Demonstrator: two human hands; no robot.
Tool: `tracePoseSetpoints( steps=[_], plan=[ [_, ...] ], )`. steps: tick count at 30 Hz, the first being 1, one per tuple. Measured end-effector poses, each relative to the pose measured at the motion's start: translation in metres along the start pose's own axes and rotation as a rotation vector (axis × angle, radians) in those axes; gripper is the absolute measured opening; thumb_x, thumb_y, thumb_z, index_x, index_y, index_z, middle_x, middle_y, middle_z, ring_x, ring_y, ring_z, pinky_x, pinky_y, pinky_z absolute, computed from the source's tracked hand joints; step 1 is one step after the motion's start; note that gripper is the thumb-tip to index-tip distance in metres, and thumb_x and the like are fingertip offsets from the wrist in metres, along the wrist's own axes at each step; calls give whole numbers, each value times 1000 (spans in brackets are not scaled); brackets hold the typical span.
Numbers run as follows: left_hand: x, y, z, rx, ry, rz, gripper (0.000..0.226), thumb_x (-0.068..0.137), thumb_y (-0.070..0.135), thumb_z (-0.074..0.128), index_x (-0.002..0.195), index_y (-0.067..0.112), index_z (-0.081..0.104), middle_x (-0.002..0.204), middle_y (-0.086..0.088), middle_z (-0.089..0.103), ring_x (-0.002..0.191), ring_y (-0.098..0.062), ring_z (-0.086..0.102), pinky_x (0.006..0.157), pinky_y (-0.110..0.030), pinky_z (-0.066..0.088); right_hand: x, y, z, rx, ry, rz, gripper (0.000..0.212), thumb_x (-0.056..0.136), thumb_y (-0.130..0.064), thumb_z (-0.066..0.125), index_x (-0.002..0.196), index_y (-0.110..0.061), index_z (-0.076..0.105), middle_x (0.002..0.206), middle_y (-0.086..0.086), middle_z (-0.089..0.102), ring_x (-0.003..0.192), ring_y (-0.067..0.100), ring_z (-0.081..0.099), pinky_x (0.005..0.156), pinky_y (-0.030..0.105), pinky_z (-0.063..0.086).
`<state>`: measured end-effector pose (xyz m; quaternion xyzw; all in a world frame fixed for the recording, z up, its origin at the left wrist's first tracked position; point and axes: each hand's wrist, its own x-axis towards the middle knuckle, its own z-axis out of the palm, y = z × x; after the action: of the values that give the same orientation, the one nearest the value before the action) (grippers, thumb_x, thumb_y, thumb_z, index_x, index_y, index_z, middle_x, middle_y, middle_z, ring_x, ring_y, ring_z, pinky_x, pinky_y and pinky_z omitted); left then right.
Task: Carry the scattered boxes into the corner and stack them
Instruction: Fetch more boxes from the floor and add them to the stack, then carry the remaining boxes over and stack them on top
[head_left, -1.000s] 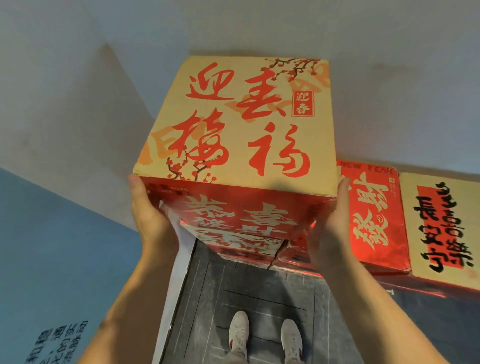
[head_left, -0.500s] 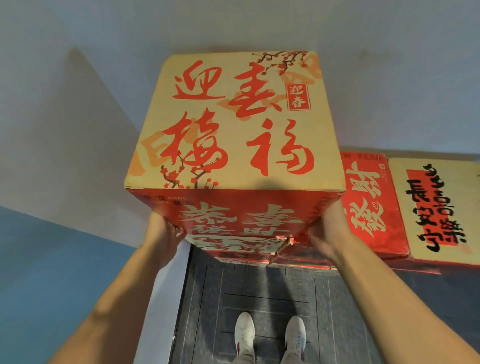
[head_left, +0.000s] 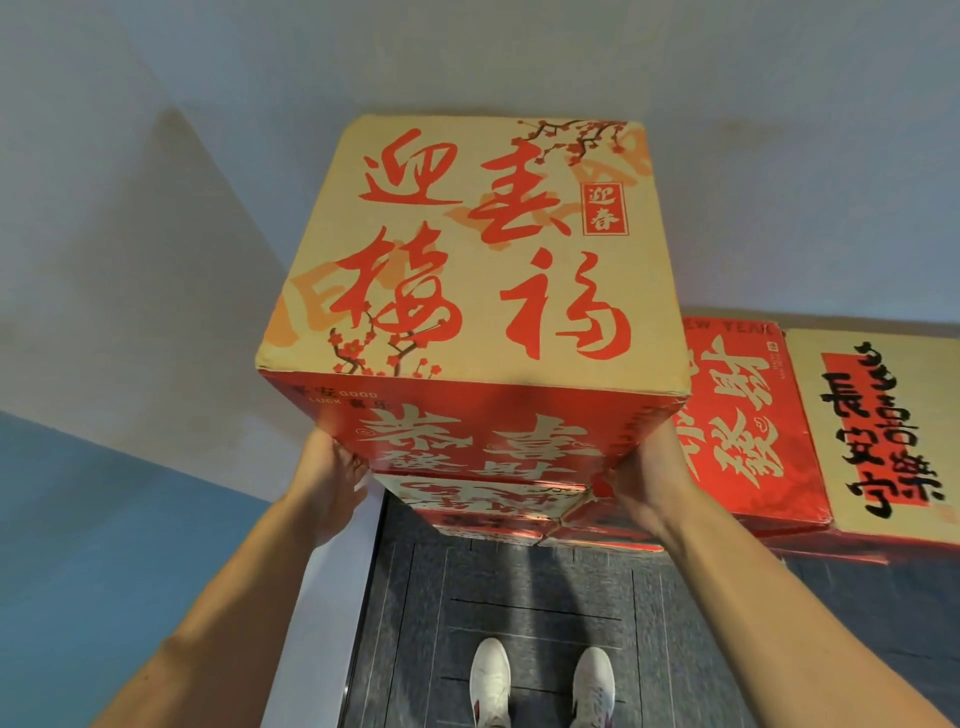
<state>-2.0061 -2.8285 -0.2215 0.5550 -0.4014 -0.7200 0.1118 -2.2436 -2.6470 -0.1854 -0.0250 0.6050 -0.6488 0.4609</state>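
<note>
Walls (head_left: 156, 234) of matte pale plaster over a blue-painted band (head_left: 104, 519) form the corner at left. Close against them stands the stack (head_left: 483, 499) of printed cardboard cartons, with the square-edged top box (head_left: 467, 249) sitting on it. We record the left hand (head_left: 327, 483) gripping its lower left edge with fingers curled under, and the right hand (head_left: 641, 483) pressed to the lower right corner, where hidden fingers mean we cannot tell their lie. Just beside the stack sit a lower red box (head_left: 748, 431) and tan box (head_left: 878, 431), with grey tiled floor (head_left: 519, 587) below.

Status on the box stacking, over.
Left hand and right hand grip top box low on its sides. Box on or just above corner stack. Nothing visibly blocking.
</note>
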Motion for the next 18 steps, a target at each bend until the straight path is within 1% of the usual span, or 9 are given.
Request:
tracePoseSetpoints(
  steps=[2,5,8,10,11,13,15,16,18],
  plan=[
    [-4,2,0,5,-31,-3,91,84,89,25,153,34,46,169,4,36,160,-22,23,129,-59,2,1,-1,-3,27,-1,5,46,113,-41,29,100,-22,69,89,-4,81,79,8,76,74,33,53],
    [-9,0,3,-42,-62,17,67,98,79,17,133,40,59,157,10,47,158,-19,27,129,-57,-1,1,0,1,44,-13,7,48,113,-41,29,96,-21,70,87,-5,81,76,7,76,75,34,52],
    [-13,0,6,-66,-59,36,61,101,75,14,115,43,64,161,8,47,157,-18,28,129,-55,-4,1,2,4,35,-6,5,47,112,-40,31,95,-21,70,85,-6,81,76,8,76,75,34,53],
    [-15,2,6,-86,-15,74,56,104,70,19,113,41,66,153,12,54,155,-18,32,130,-55,-4,-2,-2,2,30,-10,-11,43,113,-37,32,97,-21,69,84,-5,80,78,10,76,74,34,54],
    [-14,4,4,-106,18,114,52,107,64,23,116,38,67,143,15,61,152,-18,38,130,-55,0,-3,-5,1,21,-23,-23,42,113,-35,31,99,-21,68,83,-6,80,76,9,76,71,32,56],
    [-15,11,2,-189,62,253,48,112,48,28,130,27,66,132,9,72,140,-20,55,128,-54,24,-7,-16,0,10,-14,-73,45,115,-32,28,98,-22,68,79,-8,79,72,6,75,62,24,57],
    [-22,24,4,-299,57,385,48,113,43,28,141,22,60,134,0,73,130,-22,65,111,-46,48,-11,-27,4,41,-29,-114,54,116,-32,26,90,-26,74,77,-9,79,69,3,74,57,18,56],
    [-26,30,7,-307,52,436,48,114,44,27,141,23,60,134,-1,73,128,-23,67,105,-43,52,-14,-31,7,40,-28,-135,56,116,-32,27,88,-27,76,77,-9,79,70,3,74,59,19,56],
    [-34,39,11,-271,55,503,46,114,44,27,134,26,64,131,0,74,124,-21,69,104,-44,53,-19,-37,15,10,-16,-163,54,115,-36,31,89,-30,78,81,-10,79,74,3,75,70,29,54]
  ],
)
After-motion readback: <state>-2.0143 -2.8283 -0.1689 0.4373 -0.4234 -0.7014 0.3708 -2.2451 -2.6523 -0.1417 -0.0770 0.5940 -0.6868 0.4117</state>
